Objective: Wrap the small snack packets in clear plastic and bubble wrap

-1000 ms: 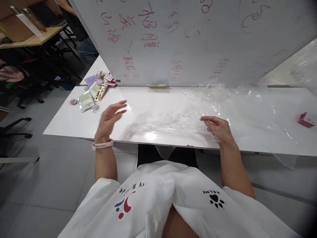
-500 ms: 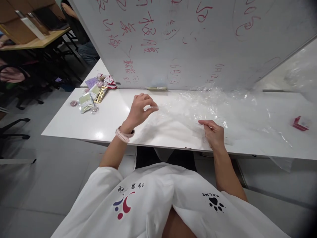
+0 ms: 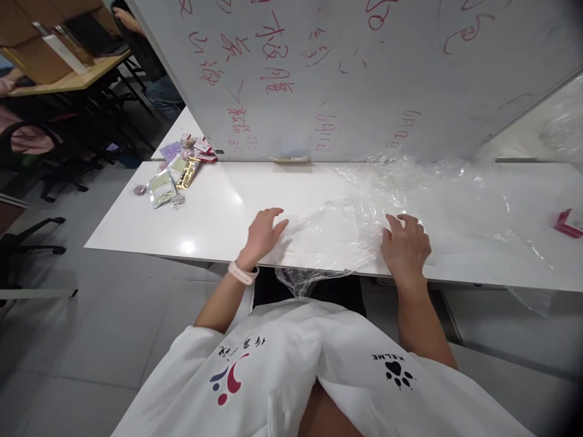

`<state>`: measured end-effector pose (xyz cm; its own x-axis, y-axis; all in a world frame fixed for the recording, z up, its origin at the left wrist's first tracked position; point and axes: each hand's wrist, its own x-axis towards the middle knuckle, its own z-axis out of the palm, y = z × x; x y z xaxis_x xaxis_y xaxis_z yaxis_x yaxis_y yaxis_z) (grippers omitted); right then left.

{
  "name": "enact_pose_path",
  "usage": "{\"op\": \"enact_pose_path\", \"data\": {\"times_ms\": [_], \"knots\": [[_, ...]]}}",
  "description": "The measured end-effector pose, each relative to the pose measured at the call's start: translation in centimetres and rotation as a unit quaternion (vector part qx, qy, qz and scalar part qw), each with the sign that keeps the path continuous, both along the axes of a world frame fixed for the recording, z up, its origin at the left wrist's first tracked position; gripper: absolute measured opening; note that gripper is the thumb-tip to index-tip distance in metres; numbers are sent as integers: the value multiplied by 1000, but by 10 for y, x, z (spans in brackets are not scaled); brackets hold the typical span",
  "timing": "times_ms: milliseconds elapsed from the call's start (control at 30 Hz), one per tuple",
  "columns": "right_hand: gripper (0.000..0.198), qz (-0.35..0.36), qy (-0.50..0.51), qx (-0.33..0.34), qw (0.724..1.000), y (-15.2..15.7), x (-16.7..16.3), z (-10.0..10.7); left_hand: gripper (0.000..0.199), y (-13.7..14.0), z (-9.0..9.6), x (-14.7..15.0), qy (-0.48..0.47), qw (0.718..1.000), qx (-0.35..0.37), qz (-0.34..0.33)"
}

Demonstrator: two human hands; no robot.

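A crumpled sheet of clear plastic film [image 3: 337, 233] lies on the white table [image 3: 218, 224] in front of me, its near part hanging over the front edge. At the film's left side is my left hand [image 3: 265, 233], open, thumb and fingers apart with nothing between them. My right hand [image 3: 406, 246] is open over the film's right side, back of the hand up and fingers spread. Whether its fingertips touch the film I cannot tell. More crinkled clear film stretches behind and to the right of the right hand.
A whiteboard [image 3: 291, 79] with red writing stands along the table's back, an eraser-like bar [image 3: 291, 160] at its foot. Small packets [image 3: 163, 187] lie at the left, a red-and-white piece [image 3: 568, 224] at the far right. Back left, a person [image 3: 155, 73] sits near a wooden desk [image 3: 68, 79].
Both hands have let go of the film and opened. My left hand has come down a little, the right has moved slightly right. The film has dropped onto the table and over its edge.
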<state>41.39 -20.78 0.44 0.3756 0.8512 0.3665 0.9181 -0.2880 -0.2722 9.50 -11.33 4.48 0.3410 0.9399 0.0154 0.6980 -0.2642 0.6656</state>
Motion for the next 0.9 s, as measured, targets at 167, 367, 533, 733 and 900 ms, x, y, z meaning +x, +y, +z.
{"op": "enact_pose_path", "data": {"times_ms": [167, 367, 533, 733, 900], "knots": [[45, 237, 33, 10, 971, 8, -52, 4, 15, 20, -25, 53, 156, 981, -30, -114], [62, 373, -19, -154, 915, 27, -72, -41, 9, 87, -9, 15, -52, 978, -194, -63], [65, 367, -21, -173, 914, 39, -60, -44, 9, 165, 3, -21, -40, 989, -20, 139], [69, 376, -14, -180, 909, 47, -61, -43, 39, 206, -7, 34, 37, 983, 173, 45], [67, 372, -13, -171, 912, 47, -61, -43, 28, 231, -25, 67, 198, 955, 215, -50]]}}
